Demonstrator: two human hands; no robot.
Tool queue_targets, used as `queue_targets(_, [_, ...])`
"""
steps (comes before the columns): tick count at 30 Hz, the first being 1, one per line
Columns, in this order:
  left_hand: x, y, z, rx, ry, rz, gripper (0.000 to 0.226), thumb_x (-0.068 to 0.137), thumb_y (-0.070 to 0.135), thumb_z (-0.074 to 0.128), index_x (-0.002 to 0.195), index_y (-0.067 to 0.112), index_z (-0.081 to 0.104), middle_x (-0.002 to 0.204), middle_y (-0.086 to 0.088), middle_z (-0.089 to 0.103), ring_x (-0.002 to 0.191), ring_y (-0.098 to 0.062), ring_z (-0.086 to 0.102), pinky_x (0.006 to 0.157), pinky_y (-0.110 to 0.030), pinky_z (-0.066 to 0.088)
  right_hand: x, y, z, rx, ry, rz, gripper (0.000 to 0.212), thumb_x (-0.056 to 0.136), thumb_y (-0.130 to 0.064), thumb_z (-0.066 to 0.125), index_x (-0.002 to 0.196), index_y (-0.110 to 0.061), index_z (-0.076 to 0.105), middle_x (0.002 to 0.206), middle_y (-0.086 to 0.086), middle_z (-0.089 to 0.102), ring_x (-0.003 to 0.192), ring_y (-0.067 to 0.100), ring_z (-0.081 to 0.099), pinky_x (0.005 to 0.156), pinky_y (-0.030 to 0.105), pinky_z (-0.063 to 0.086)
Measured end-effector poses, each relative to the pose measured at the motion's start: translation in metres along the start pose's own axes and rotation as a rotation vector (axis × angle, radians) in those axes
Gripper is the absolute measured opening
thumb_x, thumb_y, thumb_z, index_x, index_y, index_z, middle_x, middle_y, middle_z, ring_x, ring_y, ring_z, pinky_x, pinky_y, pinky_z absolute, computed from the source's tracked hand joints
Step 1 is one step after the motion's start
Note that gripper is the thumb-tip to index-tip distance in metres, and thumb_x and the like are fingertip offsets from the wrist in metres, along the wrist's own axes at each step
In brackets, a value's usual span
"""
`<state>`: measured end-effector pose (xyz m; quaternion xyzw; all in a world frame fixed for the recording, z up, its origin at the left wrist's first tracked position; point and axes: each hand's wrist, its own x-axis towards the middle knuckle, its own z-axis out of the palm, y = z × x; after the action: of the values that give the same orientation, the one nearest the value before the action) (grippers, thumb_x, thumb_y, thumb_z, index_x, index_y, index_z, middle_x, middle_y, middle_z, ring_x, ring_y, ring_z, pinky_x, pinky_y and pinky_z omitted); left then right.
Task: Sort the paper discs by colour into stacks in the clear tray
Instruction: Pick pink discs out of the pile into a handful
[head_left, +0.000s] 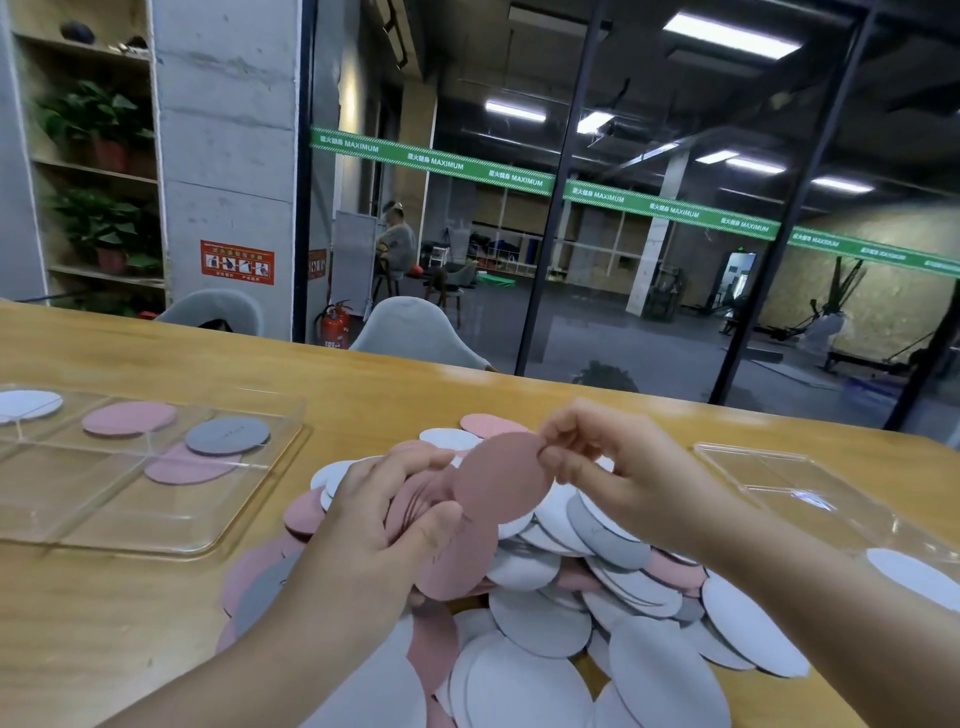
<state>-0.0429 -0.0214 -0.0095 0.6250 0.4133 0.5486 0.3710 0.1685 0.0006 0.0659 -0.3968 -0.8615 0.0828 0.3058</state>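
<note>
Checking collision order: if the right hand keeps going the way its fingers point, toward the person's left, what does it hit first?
Probably the left hand: the right hand pinches a pink disc whose far edge already reaches the left hand's pink stack. Depth is uncertain.

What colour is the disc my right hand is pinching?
Pink disc, head view.

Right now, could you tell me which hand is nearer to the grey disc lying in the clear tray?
The left hand. It grips a pink stack over the pile, just right of the clear tray holding the grey disc. The right hand, pinching a pink disc, is farther right.
</note>
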Motion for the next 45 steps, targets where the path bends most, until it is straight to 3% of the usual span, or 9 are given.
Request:
queue_targets(6, [0.001,-0.002,0.000,0.139,0.005,0.095,0.038,0.073,0.054,0.067,0.105,0.065,0.050,0.111,0.041,0.042,0.112,0.013,0.043,0.088,-0.030,0.048,-0.002,-0.008,0.021,-0.107,-0.107,0.009,0.003,0.089,-0.020,0.062,0.090,-0.023,0.062,0.076,-0.021,0.061,0.074,-0.007,0.053,0.064,0.008,0.038])
queue_targets(12, [0.000,-0.003,0.000,0.142,0.019,0.122,0.047,0.068,0.036,0.067,0.103,0.064,0.052,0.116,0.038,0.046,0.114,0.017,0.041,0.089,-0.015,0.038,0.023,0.014,0.017,-0.149,-0.093,0.045,0.009,0.091,-0.023,0.059,0.092,-0.017,0.066,0.078,-0.027,0.056,0.076,-0.004,0.053,0.066,0.009,0.040])
queue_targets(16, [0.000,-0.005,0.001,0.101,0.034,0.073,0.050,0.077,0.017,0.073,0.101,0.058,0.057,0.115,0.035,0.049,0.105,0.006,0.052,0.081,-0.037,0.048,0.063,0.060,0.021,-0.163,-0.039,0.257,0.023,0.093,-0.034,0.055,0.112,-0.022,0.057,0.101,-0.012,0.060,0.091,0.003,0.055,0.067,0.011,0.041])
queue_targets(20, [0.002,-0.006,0.001,0.083,0.029,0.050,0.050,0.076,0.014,0.073,0.102,0.054,0.059,0.116,0.031,0.051,0.100,-0.006,0.057,0.072,-0.036,0.044,0.096,0.102,0.040,-0.167,-0.147,0.413,0.047,0.094,-0.035,0.054,0.137,-0.027,0.040,0.135,-0.001,0.047,0.119,0.015,0.048,0.077,0.020,0.045])
queue_targets(24, [0.003,-0.006,0.001,0.080,0.029,0.061,0.044,0.072,0.026,0.077,0.100,0.055,0.059,0.116,0.032,0.054,0.106,0.005,0.054,0.078,-0.031,0.044,0.122,0.122,0.054,-0.183,-0.278,0.464,0.052,0.097,-0.032,0.049,0.145,-0.026,0.031,0.149,0.000,0.034,0.135,0.018,0.035,0.105,0.029,0.033])
queue_targets(27, [0.004,-0.005,0.001,0.091,0.027,0.080,0.049,0.054,0.048,0.068,0.101,0.057,0.059,0.118,0.032,0.054,0.113,0.012,0.049,0.090,-0.027,0.043,0.134,0.131,0.062,-0.084,-0.298,0.601,0.057,0.094,-0.043,0.049,0.145,-0.032,0.028,0.144,0.001,0.041,0.127,0.022,0.045,0.100,0.040,0.046])
queue_targets(32, [0.005,-0.007,0.000,0.073,0.047,0.050,0.050,0.053,0.043,0.071,0.100,0.058,0.059,0.116,0.033,0.055,0.110,0.014,0.050,0.091,-0.038,0.048,0.141,0.137,0.067,-0.156,-0.429,0.663,0.060,0.090,-0.040,0.054,0.144,-0.032,0.030,0.145,-0.005,0.039,0.117,0.023,0.054,0.098,0.037,0.045])
queue_targets(37, [0.005,-0.008,-0.001,0.100,0.042,0.067,0.052,0.050,0.055,0.064,0.101,0.059,0.058,0.116,0.032,0.056,0.111,0.011,0.050,0.092,-0.029,0.043,0.144,0.141,0.068,-0.160,-0.383,0.637,0.063,0.085,-0.035,0.065,0.141,-0.032,0.035,0.142,-0.005,0.041,0.104,0.021,0.049,0.092,0.040,0.051])
queue_targets(45, [0.003,-0.005,0.002,0.081,0.073,0.023,0.043,0.073,0.028,0.077,0.096,0.059,0.059,0.113,0.034,0.054,0.103,0.009,0.054,0.085,-0.039,0.050,0.139,0.137,0.063,-0.255,-0.077,0.449,0.068,0.083,-0.010,0.065,0.141,-0.024,0.034,0.136,0.007,0.041,0.123,0.030,0.039,0.100,0.040,0.039])
